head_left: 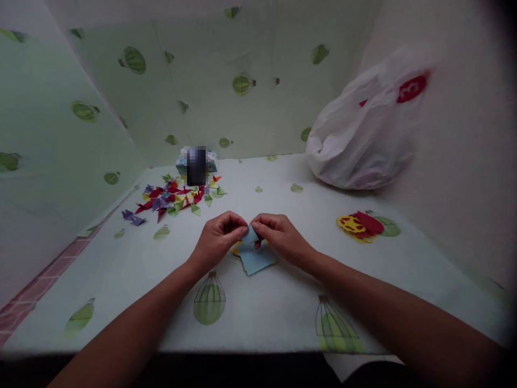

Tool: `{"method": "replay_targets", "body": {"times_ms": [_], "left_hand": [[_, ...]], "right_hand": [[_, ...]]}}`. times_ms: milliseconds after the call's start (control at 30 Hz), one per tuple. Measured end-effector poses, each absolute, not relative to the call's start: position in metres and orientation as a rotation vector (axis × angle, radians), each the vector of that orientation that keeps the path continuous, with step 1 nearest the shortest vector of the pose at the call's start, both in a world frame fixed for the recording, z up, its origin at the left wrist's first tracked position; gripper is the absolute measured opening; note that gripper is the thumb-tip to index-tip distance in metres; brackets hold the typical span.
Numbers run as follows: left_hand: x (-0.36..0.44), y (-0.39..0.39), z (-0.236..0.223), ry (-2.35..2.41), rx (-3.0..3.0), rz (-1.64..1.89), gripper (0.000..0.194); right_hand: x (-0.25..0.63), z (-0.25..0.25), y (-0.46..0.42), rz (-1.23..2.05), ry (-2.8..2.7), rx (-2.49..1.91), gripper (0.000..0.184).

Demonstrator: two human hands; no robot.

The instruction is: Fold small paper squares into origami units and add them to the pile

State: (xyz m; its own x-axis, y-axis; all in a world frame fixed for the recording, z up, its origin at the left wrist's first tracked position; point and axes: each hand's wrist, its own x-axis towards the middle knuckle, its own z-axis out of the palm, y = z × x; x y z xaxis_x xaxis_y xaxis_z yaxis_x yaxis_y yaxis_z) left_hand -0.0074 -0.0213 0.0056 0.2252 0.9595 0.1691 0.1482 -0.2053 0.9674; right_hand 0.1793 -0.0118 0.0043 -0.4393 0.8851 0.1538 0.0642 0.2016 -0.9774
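Between my two hands is a small folded piece of light blue paper [250, 235]. My left hand [226, 231] pinches its left side with thumb and forefinger. On the right side, my right hand [277, 230] grips it the same way, its fingertips hiding part of the paper. Just below lies a stack of light blue square paper [257, 260] on the table, with a yellow edge [236, 250] showing under it at the left.
Many small folded paper pieces [173, 199] in several colours lie at the back left, by a tissue box [212, 161] with a blurred dark object [196, 168]. Red and yellow cut-outs [359, 226] lie right. A white plastic bag [363, 134] stands behind them on the patterned tablecloth [274, 318].
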Motion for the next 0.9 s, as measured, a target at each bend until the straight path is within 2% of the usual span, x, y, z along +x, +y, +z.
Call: {"method": "replay_targets", "body": {"times_ms": [200, 567, 900], "left_hand": [[-0.0077, -0.0217, 0.0027, 1.109, 1.658, 1.088, 0.015], [-0.0016, -0.0254, 0.0010, 1.081, 1.441, 0.874, 0.034], [-0.0024, -0.0247, -0.0007, 0.997, 1.318, 0.866, 0.028]], "right_hand": [[0.1784, 0.0028, -0.0111, 1.328, -1.702, -0.913, 0.022], [0.1773, 0.0062, -0.0170, 1.037, -1.655, -1.022, 0.022], [0.1781, 0.0057, -0.0151, 1.240, -1.513, -1.023, 0.024]]}}
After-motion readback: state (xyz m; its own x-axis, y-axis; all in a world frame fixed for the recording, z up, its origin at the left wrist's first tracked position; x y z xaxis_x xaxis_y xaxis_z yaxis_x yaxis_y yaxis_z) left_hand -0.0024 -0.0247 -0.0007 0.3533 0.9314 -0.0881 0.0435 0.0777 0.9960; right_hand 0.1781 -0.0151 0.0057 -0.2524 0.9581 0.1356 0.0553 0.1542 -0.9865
